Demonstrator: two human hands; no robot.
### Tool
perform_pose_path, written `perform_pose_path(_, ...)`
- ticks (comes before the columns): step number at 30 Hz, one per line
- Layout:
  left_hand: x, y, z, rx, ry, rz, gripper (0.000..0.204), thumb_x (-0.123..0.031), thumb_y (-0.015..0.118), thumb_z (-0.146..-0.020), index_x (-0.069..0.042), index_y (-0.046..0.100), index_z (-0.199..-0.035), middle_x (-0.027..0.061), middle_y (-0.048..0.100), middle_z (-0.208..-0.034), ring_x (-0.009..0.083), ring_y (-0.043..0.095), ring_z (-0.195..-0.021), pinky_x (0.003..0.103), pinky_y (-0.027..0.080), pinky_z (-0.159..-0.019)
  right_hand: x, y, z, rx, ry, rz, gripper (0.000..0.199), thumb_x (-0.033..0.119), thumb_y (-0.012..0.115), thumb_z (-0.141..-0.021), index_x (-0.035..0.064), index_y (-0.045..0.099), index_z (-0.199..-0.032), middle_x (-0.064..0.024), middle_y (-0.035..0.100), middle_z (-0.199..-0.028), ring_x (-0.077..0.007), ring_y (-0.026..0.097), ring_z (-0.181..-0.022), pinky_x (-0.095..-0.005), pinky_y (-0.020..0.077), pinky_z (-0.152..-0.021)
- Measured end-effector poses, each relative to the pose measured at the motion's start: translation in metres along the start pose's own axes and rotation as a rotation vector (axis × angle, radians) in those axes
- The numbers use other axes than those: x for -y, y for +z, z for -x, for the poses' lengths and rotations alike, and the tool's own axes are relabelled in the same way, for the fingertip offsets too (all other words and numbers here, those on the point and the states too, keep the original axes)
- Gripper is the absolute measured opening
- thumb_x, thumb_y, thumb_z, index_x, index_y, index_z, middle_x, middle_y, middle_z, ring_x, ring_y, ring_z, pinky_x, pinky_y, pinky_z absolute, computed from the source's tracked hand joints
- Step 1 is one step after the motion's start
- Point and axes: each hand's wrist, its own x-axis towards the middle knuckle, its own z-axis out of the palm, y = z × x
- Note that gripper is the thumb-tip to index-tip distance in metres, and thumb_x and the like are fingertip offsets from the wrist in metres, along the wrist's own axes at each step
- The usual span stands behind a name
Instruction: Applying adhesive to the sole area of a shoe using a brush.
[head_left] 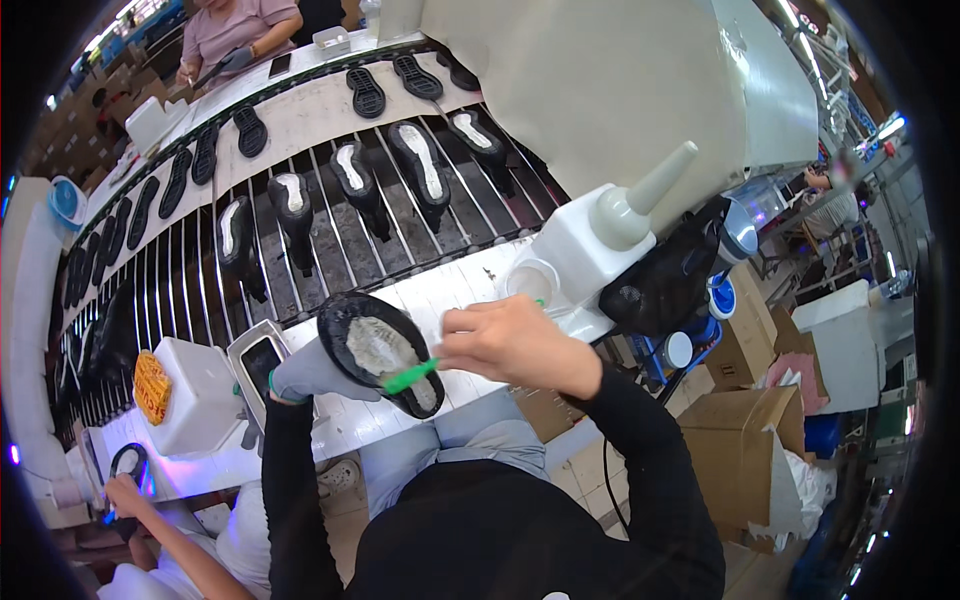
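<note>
My left hand (322,372), in a grey glove, is closed around a black shoe upper (335,318) held bottom up over the white bench. The upper's underside shows a whitish, uneven patch in the middle, ringed by black. With bare fingers pinched together, my right hand (520,345) grips a green brush (408,377). The brush lies across the front part of the underside and appears to touch it. Just beyond my right hand stand a small translucent cup (530,282) and a white squeeze bottle (590,245) with a long grey nozzle.
Ahead runs a conveyor of metal rods (315,235) bearing several black uppers (420,170); black soles (367,92) lie on a pale belt beyond. Left are a metal tray (240,345) and a white container (200,400). A co-worker's hand (125,495) holds a shoe lower left. Cardboard boxes (735,450) stand right.
</note>
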Motion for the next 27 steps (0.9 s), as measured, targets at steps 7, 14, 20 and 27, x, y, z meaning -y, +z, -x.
perform_pose_path(7, 0.054, 0.045, 0.034, -0.391, 0.047, -0.014, 0.093, -0.005, 0.09, -0.059, -0.003, 0.044, -0.139, 0.0083, 0.058, -0.131, 0.0189, 0.056, -0.12, 0.036, 0.046, -0.104, -0.063, -0.007, 0.122, -0.35, 0.888, 0.018, 0.015, 0.013, 0.075, -0.079, 0.0047, 0.072, -0.091, -0.0115, 0.065, -0.084, -0.0316, 0.064, -0.076, -0.0367, 0.0488, -0.065)
perform_pose_path(14, 0.069, 0.065, 0.021, -0.61, 0.21, -0.233, 0.086, -0.017, 0.087, -0.057, 0.0, 0.05, -0.132, 0.0096, 0.062, -0.123, 0.0205, 0.06, -0.113, 0.035, 0.047, -0.101, -0.065, 0.05, 0.126, -0.342, 1.009, 0.236, 0.013, 0.015, 0.069, -0.084, 0.0023, 0.066, -0.087, -0.014, 0.065, -0.086, -0.0353, 0.065, -0.08, -0.0436, 0.0504, -0.068)
perform_pose_path(20, 0.107, 0.033, -0.017, -0.724, 0.4, -0.089, 0.082, -0.059, 0.078, -0.068, 0.004, 0.06, -0.118, 0.0119, 0.067, -0.109, 0.0202, 0.065, -0.098, 0.036, 0.052, -0.087, -0.069, 0.064, 0.128, -0.285, 1.001, 0.281, 0.014, 0.016, 0.069, -0.084, 0.0026, 0.068, -0.086, -0.0155, 0.064, -0.083, -0.0382, 0.063, -0.077, -0.0455, 0.0496, -0.067)
perform_pose_path(27, 0.079, 0.011, -0.07, -0.738, 0.387, -0.05, 0.069, -0.056, 0.067, -0.084, 0.002, 0.056, -0.119, 0.0055, 0.064, -0.104, 0.0145, 0.06, -0.095, 0.03, 0.048, -0.084, -0.094, 0.071, 0.156, -0.562, 1.136, -0.569, 0.023, 0.017, 0.065, -0.092, -0.0042, 0.072, -0.096, -0.0074, 0.068, -0.07, -0.0083, 0.05, -0.042, -0.0239, 0.0373, -0.041)
